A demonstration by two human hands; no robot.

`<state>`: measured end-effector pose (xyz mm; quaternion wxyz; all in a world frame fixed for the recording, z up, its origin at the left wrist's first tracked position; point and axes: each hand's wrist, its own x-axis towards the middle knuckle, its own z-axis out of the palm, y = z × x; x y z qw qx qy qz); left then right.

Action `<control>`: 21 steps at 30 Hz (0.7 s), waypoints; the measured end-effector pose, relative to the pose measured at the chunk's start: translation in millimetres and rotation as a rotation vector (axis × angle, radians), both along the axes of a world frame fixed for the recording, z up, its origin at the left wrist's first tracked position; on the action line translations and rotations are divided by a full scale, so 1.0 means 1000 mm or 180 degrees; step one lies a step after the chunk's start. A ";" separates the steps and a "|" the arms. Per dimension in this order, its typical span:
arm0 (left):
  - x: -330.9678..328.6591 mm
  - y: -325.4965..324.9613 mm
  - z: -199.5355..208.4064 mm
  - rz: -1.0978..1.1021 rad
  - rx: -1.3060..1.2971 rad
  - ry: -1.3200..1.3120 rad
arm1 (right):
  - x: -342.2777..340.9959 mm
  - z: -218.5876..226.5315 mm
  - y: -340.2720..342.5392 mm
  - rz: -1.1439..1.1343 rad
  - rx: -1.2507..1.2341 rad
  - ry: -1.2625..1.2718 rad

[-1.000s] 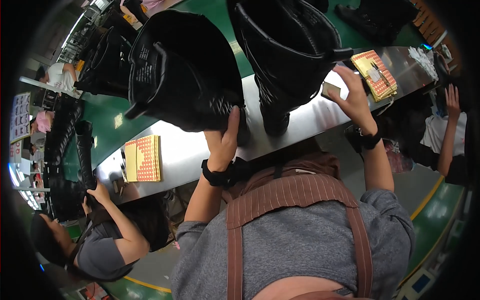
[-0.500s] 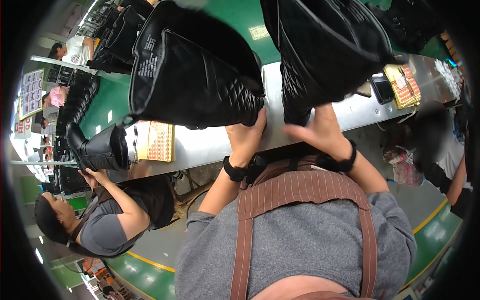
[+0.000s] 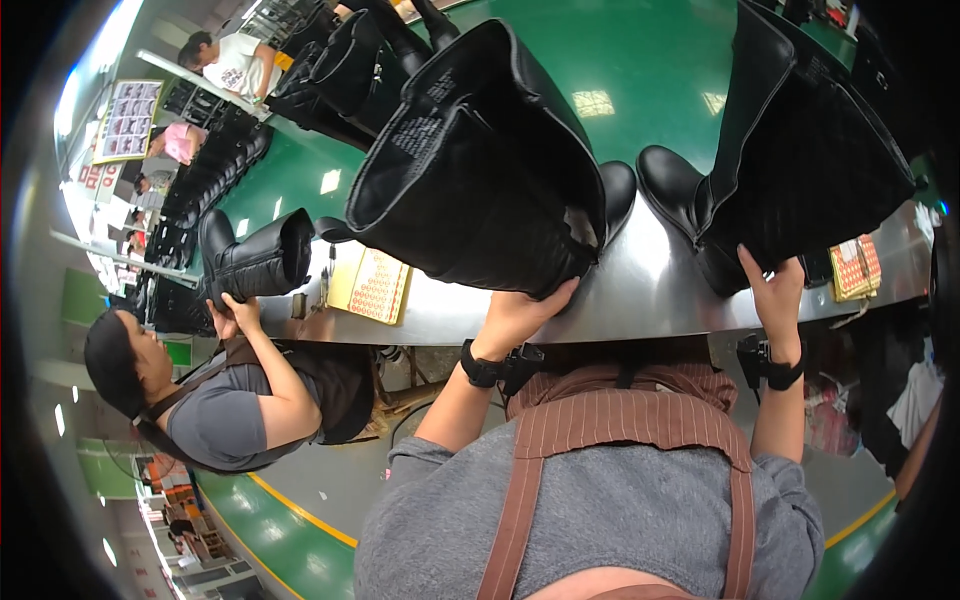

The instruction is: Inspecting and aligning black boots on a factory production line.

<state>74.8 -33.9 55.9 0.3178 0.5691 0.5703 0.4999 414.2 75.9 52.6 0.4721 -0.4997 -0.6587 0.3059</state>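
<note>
Two tall black boots stand on the metal table (image 3: 600,318) before me, their wide shafts leaning toward me. The left boot (image 3: 470,200) has its shaft opening turned up, with pale print on the lining. My left hand (image 3: 520,320) is closed round its lower back near the heel, thumb outside and the other fingers mostly hidden. The right boot (image 3: 800,170) has its rounded toe pointing inward and away. Low on this boot, behind the ankle, my right hand (image 3: 778,300) grips it with thumb and fingers on either side. Both wrists wear black bands.
At the left a co-worker (image 3: 240,390) holds another black boot (image 3: 255,260). Yellow-edged sheets of red round stickers (image 3: 372,285) lie left of my boots; another stack (image 3: 855,268) lies at the right. More black boots stand beyond, past the green floor (image 3: 640,60).
The right boot has moved right and now stands with its toe showing; my right hand has shifted right with it. The left boot's toe has come into sight.
</note>
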 end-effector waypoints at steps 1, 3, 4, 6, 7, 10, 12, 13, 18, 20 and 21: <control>0.001 -0.001 0.000 0.0026 0.0126 0.0051 | 0.001 -0.002 -0.002 -0.0066 0.0386 -0.0065; -0.001 -0.004 0.012 0.0186 0.0344 0.0013 | 0.003 -0.001 -0.010 -0.0254 0.0738 -0.0066; 0.000 -0.008 0.023 0.0437 0.1019 -0.0040 | 0.006 0.003 -0.015 -0.0650 0.1287 -0.0379; -0.001 -0.002 0.056 0.0673 0.2829 -0.0146 | 0.007 0.014 -0.029 -0.0627 0.2311 0.0047; -0.008 -0.006 0.081 0.1148 0.3066 0.0143 | 0.006 0.021 -0.033 -0.0479 0.2998 0.0066; -0.009 -0.013 0.156 0.1907 0.3344 0.1138 | -0.023 0.034 -0.046 0.0644 0.2134 -0.0277; 0.009 -0.009 0.186 0.1712 0.2664 0.2649 | -0.055 0.039 -0.040 0.1183 0.1149 -0.0134; 0.020 -0.008 0.196 0.1849 0.2023 0.3179 | -0.071 0.043 -0.035 0.1317 0.0841 0.0060; 0.044 -0.040 0.218 0.0554 0.1611 0.3744 | -0.146 0.049 -0.009 0.1626 0.0611 0.0480; 0.037 -0.064 0.218 -0.0390 0.1725 0.3640 | -0.162 0.046 0.003 0.1511 0.0598 0.0032; 0.031 -0.073 0.216 -0.0834 0.1945 0.3468 | -0.167 0.043 0.011 0.1568 0.0129 -0.0302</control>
